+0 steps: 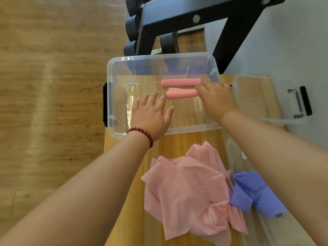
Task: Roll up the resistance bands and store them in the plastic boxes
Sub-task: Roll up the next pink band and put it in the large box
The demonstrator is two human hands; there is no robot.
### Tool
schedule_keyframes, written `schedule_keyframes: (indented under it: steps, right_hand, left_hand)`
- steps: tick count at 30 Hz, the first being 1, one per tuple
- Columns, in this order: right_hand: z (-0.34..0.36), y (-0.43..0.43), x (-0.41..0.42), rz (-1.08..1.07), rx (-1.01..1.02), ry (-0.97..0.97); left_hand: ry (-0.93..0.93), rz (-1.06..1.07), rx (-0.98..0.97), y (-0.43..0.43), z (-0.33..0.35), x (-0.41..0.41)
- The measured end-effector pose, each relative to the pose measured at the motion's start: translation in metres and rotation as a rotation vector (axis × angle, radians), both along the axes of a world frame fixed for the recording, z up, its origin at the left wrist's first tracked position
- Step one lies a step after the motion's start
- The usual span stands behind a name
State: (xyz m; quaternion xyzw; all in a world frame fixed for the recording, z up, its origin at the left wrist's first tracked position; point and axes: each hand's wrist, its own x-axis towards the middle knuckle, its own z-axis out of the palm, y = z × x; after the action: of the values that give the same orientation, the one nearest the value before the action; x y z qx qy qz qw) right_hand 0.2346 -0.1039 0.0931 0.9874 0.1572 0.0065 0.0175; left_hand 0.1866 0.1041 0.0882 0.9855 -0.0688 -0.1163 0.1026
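Your right hand [217, 102] gripped one end of the near pink roll [182, 94], left hand [150, 114] relaxed inside the clear box [113, 68]; you did best seating it snug beside the far roll [181, 82] before releasing.

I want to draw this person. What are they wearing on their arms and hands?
No sleeves or gloves are in view. The left hand has a bracelet of round dark red beads at its wrist. The right hand and its wrist wear nothing.
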Motion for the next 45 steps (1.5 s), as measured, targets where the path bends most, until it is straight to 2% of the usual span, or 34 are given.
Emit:
schedule_keyframes:
  steps: [3, 15, 22, 36, 41, 45]
  right_hand:
    - [-0.006, 0.002, 0.008, 0.003, -0.021, 0.048]
    - [-0.033, 0.027, 0.034, 0.002, -0.119, 0.210]
    - [-0.049, 0.027, 0.046, 0.085, -0.079, 0.289]
    - [-0.063, 0.039, 0.056, 0.021, -0.177, 0.227]
    - [-0.064, 0.037, 0.057, 0.053, -0.029, 0.215]
    - [-0.052, 0.034, 0.058, 0.010, 0.244, 0.428]
  left_hand:
    - [0.055, 0.026, -0.004, -0.003, -0.003, 0.002]
    - [0.088, 0.055, -0.028, -0.002, -0.006, 0.007]
    - [0.092, 0.057, -0.047, -0.001, -0.005, 0.008]
    - [0.110, 0.074, -0.063, 0.000, -0.009, 0.008]
    - [0.105, 0.085, -0.080, 0.000, -0.010, 0.007]
    - [0.093, 0.099, -0.092, 0.000, -0.011, 0.007]
